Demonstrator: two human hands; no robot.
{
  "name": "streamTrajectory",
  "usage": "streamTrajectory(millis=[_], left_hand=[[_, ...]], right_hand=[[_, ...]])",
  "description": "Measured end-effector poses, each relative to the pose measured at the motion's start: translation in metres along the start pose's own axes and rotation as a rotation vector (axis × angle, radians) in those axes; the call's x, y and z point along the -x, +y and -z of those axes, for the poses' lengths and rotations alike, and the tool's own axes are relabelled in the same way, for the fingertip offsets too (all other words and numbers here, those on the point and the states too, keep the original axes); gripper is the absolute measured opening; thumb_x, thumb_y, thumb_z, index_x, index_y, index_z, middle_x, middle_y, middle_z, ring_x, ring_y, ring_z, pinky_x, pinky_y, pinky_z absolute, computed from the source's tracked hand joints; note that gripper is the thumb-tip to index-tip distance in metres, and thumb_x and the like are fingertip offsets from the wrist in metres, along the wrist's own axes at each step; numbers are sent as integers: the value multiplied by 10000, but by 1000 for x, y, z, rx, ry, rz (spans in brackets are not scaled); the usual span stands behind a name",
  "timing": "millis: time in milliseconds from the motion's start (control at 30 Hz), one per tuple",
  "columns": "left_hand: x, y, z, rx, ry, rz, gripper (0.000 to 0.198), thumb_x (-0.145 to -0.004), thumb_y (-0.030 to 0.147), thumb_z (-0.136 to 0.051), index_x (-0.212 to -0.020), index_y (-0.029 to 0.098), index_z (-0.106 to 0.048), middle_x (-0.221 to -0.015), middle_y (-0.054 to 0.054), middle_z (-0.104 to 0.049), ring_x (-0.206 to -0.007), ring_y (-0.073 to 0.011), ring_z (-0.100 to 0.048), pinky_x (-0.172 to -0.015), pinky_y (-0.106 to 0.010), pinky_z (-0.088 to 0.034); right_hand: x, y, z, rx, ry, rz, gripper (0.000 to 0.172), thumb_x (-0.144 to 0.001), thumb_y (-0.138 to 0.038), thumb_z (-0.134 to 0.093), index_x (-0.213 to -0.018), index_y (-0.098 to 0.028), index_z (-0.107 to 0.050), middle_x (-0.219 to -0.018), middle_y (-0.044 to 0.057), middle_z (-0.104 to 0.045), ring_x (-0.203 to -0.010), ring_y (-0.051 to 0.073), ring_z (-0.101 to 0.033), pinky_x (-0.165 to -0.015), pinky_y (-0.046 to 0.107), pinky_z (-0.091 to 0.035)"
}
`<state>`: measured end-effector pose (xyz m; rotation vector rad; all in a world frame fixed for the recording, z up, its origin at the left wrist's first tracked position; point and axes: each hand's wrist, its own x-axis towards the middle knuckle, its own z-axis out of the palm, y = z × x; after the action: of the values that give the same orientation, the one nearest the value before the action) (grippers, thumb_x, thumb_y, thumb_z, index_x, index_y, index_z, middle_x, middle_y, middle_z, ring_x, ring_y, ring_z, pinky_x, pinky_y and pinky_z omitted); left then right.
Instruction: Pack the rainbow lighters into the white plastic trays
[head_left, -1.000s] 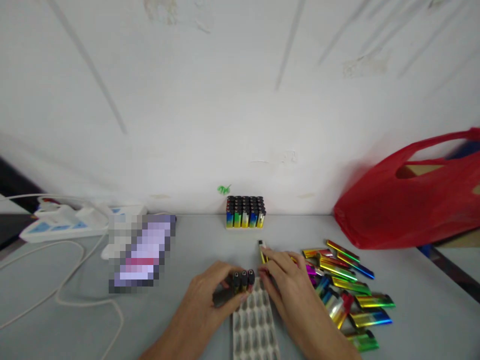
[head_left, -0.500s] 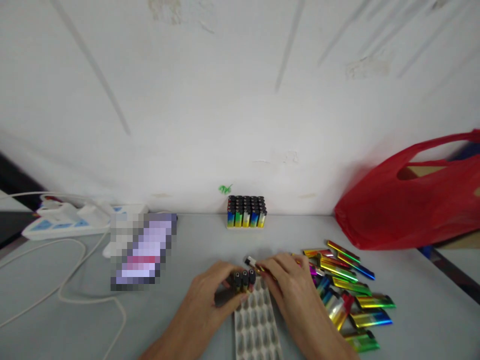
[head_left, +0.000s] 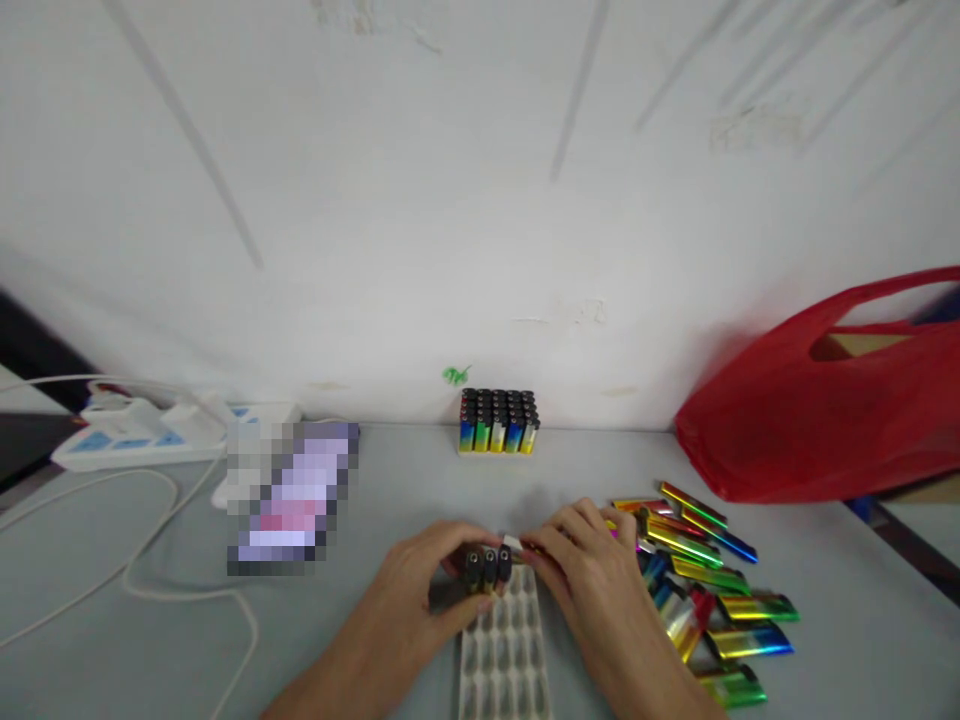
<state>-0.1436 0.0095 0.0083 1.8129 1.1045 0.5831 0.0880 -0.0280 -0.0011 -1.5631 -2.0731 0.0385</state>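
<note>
Three black-topped lighters [head_left: 489,568] stand side by side in my left hand [head_left: 416,575], pinched between thumb and fingers. My right hand [head_left: 585,565] is closed on another lighter [head_left: 512,543], whose pale end points left and lies right beside the row in my left hand; I cannot tell whether they touch. Most of that lighter is hidden by my fingers. Below both hands lies a whitish tray [head_left: 504,650] with rows of hollow slots. To the right of my right hand, many loose shiny coloured lighters [head_left: 682,540] lie in a heap.
Against the wall a block of upright lighters [head_left: 498,425] stands in a tray. A red bag [head_left: 810,420] sits at the right. On the left are a power strip [head_left: 142,440], a phone with a blurred screen [head_left: 300,490] and a white cable [head_left: 180,595].
My right hand has brought its lighter left and slightly down, up against the row in my left hand. My left hand keeps its three lighters. The view has shifted slightly.
</note>
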Motion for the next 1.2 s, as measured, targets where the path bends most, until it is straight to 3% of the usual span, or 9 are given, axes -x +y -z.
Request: streamTrajectory(millis=[167,533,633,700,833,1033,1200], left_hand=[[0,3,1,-16,19,6,357,-848,198,-819,-1188,306,-795,-1139,22,-830,-1065,-247,-751,-990,-338,-524],[-2,2,-1,-18,22,10,368,-855,198,-842,-1199,317,-794,-1133,34,-830,-1055,-233,-744,-985,-328,-518],[-1,0,-1,-14,34,0,380,-855,212,-853,-1215,314,-786,-1143,30,-829,-1053,-232,-751,-985,-329,-523],[1,0,-1,-8,31,0,368,-864,226,-851,-1216,311,-787,-1147,22,-829,-1057,-236,-753,-986,-334,-526],[1,0,-1,-10,24,2,349,-869,236,-845,-1207,309,-794,-1149,11,-835,-1059,-246,-756,-989,-345,-532],[0,0,-1,-4,34,3,338,-853,253,-851,-1184,300,-800,-1107,10,-848,-1020,-246,-772,-966,-341,-546],[1,2,-1,-5,28,-6,314,-878,264,-834,-1187,311,-800,-1111,14,-849,-1016,-241,-773,-964,-334,-548]], right_hand=[[3,2,-8,102,54,22,240,-963,-90,-826,-1081,-297,-797,-959,7,-764,-946,273,-658,-914,462,-297],[7,-4,-8,127,13,67,243,-1001,-30,-678,-1139,-221,-734,-1033,73,-739,-983,307,-653,-981,505,-322],[7,-13,2,-113,80,-40,203,-1024,-78,-633,-1152,-227,-685,-1058,61,-717,-966,278,-642,-953,461,-363],[8,-19,9,-351,128,-193,51,-1050,-196,-633,-1044,-245,-648,-981,36,-689,-898,252,-620,-855,404,-401],[7,-21,17,-902,129,-483,282,-1090,-474,-610,-903,-264,-575,-769,-8,-628,-688,198,-566,-635,322,-390],[-3,-20,11,-1487,58,-634,294,-1030,-534,-689,-1116,-256,-648,-644,-63,-577,-450,101,-363,-441,229,-242],[-5,-23,8,-1760,11,-670,419,-1013,-603,-664,-922,-196,-713,-591,-47,-471,-502,108,-312,-452,215,-289]])
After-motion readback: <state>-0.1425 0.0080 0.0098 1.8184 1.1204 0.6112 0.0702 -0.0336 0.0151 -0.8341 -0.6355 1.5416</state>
